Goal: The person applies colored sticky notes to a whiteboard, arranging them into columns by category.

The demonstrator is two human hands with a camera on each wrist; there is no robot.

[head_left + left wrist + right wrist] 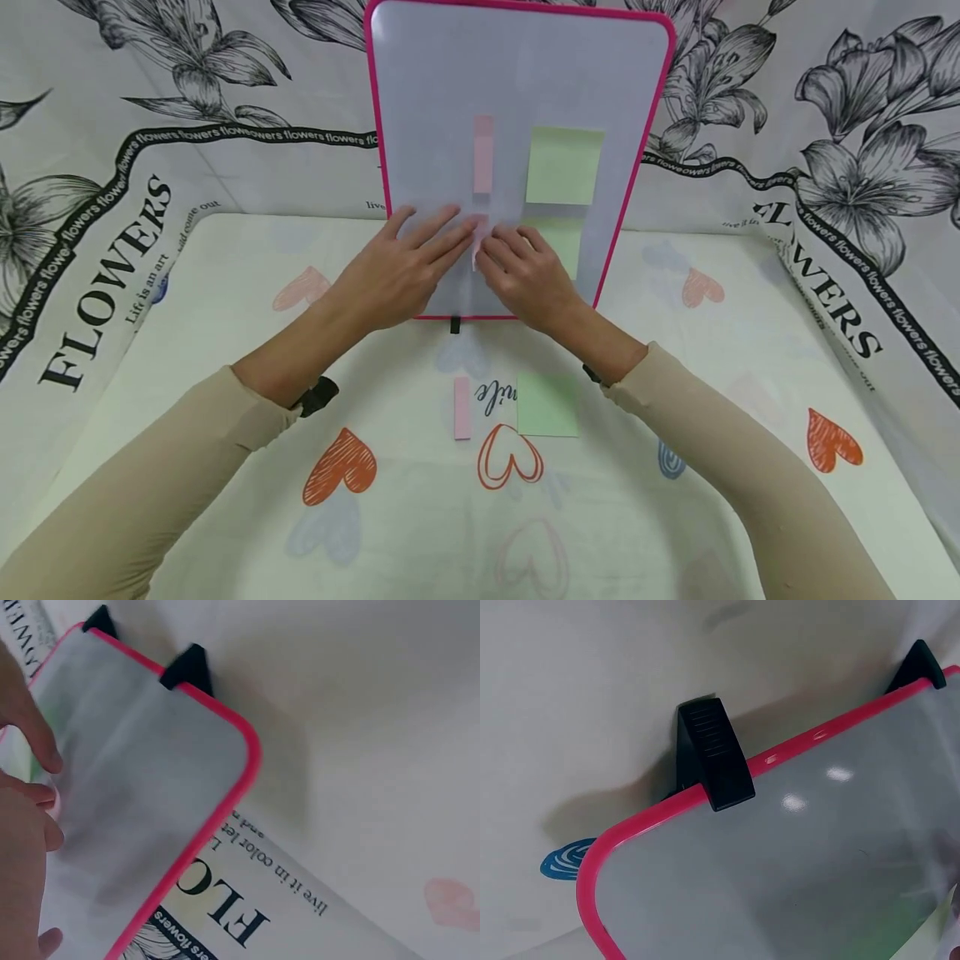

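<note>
A whiteboard point(435, 100) with a pink rim stands upright on the table. My left hand point(405, 271) rests on its lower part, fingers mostly straight and spread, fingertips at a narrow pink sticky note point(481, 225). From the other side, my right hand point(528, 271) pinches this strip with curled fingers, covering much of it. Directly above is another pink strip point(483, 154) on the board. To the right, a green sticky note point(566, 165) sits above a second green note point(567, 242), partly hidden behind my right hand.
On the table before the board lie a pink strip point(462, 408) and a green square note point(548, 406). Black clip feet point(716, 754) hold the board's bottom edge. A heart-printed cover point(405, 533) lies underneath, and flower-printed cloth point(247, 179) hangs behind.
</note>
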